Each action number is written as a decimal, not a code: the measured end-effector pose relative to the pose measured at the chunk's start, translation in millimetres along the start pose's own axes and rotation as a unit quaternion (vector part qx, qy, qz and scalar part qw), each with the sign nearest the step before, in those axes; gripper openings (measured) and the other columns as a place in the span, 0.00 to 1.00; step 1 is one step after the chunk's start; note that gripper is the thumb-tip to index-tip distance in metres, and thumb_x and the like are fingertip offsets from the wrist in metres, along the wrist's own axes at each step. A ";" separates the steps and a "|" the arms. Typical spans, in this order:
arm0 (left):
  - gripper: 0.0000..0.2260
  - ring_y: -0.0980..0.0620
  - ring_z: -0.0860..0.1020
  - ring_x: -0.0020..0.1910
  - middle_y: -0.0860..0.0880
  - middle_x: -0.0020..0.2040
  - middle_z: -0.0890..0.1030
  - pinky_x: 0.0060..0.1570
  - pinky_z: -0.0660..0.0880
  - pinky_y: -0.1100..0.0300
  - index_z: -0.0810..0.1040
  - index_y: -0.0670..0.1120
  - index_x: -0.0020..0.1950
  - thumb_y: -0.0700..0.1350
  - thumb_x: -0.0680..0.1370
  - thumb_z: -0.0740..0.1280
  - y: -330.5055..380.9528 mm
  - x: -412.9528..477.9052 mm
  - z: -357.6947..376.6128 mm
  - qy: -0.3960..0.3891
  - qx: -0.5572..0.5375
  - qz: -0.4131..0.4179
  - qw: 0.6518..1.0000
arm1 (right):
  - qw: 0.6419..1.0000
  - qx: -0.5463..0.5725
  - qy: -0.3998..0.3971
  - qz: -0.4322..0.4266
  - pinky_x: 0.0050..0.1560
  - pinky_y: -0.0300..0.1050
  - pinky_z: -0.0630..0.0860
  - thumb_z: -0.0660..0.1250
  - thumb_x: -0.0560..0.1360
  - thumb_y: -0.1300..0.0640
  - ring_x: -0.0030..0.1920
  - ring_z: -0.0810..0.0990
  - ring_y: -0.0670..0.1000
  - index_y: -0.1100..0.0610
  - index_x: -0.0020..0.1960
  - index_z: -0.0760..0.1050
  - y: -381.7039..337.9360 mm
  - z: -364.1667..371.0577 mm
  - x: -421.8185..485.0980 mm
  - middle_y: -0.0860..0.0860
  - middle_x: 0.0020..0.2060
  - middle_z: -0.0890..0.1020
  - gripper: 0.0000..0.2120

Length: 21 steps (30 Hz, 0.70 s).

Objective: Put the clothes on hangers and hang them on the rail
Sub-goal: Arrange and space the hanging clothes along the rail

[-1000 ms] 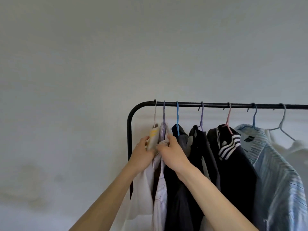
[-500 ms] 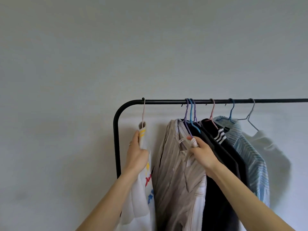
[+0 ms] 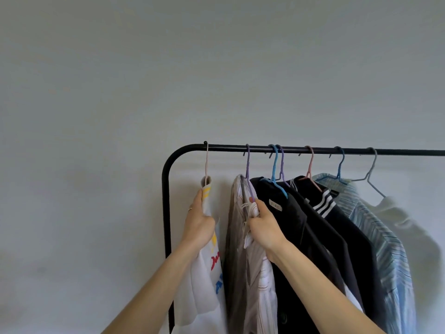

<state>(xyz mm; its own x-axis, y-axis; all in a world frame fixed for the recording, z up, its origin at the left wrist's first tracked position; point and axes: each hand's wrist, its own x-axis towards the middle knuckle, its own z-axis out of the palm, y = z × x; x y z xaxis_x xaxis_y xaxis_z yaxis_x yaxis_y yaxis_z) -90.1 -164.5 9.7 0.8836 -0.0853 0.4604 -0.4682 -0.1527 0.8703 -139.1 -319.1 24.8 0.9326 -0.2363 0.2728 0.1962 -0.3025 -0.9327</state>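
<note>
From my station the camera gives me mostly one plain wall (image 3: 216,68), painted a pale grey-white with a faint bluish cast. It looks smooth from edge to edge. The light on it is soft and even, with no hard edges. I read it as duller and greyer toward the top and a little brighter lower down. Low on the left I make out a faint darker patch (image 3: 41,270), blurred at its edges. A black metal clothes rack (image 3: 165,213) with a rounded corner stands just in front of the wall. To the right, a soft grey shadow (image 3: 431,261) falls on the paint.
</note>
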 end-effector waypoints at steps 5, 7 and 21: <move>0.41 0.54 0.64 0.73 0.56 0.75 0.65 0.68 0.62 0.60 0.57 0.62 0.77 0.29 0.70 0.53 5.1 -3.7 8.9 0.019 0.016 -0.019 1.000 | 1.000 -0.011 -0.008 0.002 0.53 0.39 0.70 0.54 0.76 0.73 0.59 0.77 0.59 0.61 0.71 0.66 0.6 -4.6 0.1 0.60 0.58 0.78 0.25; 0.40 0.53 0.65 0.72 0.55 0.74 0.66 0.67 0.62 0.60 0.57 0.61 0.78 0.28 0.71 0.53 8.9 -5.3 10.3 0.025 0.028 -0.027 0.999 | 1.000 -0.005 -0.017 0.008 0.56 0.39 0.70 0.55 0.77 0.71 0.56 0.76 0.51 0.57 0.75 0.64 1.1 -6.2 0.6 0.53 0.55 0.78 0.27; 0.35 0.50 0.54 0.76 0.52 0.73 0.59 0.72 0.54 0.58 0.53 0.53 0.79 0.38 0.76 0.64 39.5 -24.1 9.9 0.049 0.227 0.049 0.971 | 0.992 -0.071 0.023 -0.101 0.68 0.37 0.65 0.65 0.78 0.58 0.67 0.68 0.45 0.55 0.73 0.65 -7.2 -25.1 -32.8 0.47 0.64 0.70 0.24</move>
<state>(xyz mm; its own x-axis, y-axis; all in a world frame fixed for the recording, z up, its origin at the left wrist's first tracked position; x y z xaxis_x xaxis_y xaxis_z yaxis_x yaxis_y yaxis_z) -129.9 -178.3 31.2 0.8203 -0.0315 0.5710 -0.4843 -0.5693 0.6644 -178.7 -332.4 28.5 0.8633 -0.1991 0.4637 0.3292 -0.4741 -0.8166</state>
